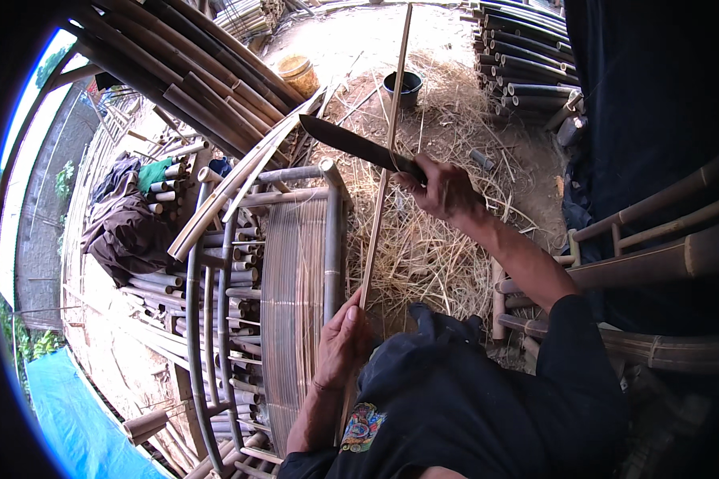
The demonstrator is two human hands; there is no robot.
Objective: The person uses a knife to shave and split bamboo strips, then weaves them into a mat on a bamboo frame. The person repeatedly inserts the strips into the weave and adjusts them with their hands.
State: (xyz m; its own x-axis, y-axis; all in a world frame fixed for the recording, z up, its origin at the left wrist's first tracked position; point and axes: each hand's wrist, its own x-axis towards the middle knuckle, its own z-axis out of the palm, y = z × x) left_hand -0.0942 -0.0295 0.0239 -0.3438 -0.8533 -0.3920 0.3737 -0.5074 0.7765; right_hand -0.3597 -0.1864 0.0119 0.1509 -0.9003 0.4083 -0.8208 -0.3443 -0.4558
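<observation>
My right hand grips the handle of a large dark-bladed knife, whose tip points to the far left. The blade lies across a long, thin bamboo strip near the handle end. Lower down, my left hand is closed around that strip, with the thumb along it. From there the strip runs up and away past the knife to the top of the view. Its near end passes down beside my left forearm and is partly hidden by my body.
Left of me stands a bamboo bench with a slatted surface. Split bamboo lengths rest across its far end. Shavings cover the ground ahead, near a black bucket and a yellowish tub. Bamboo poles are stacked far right.
</observation>
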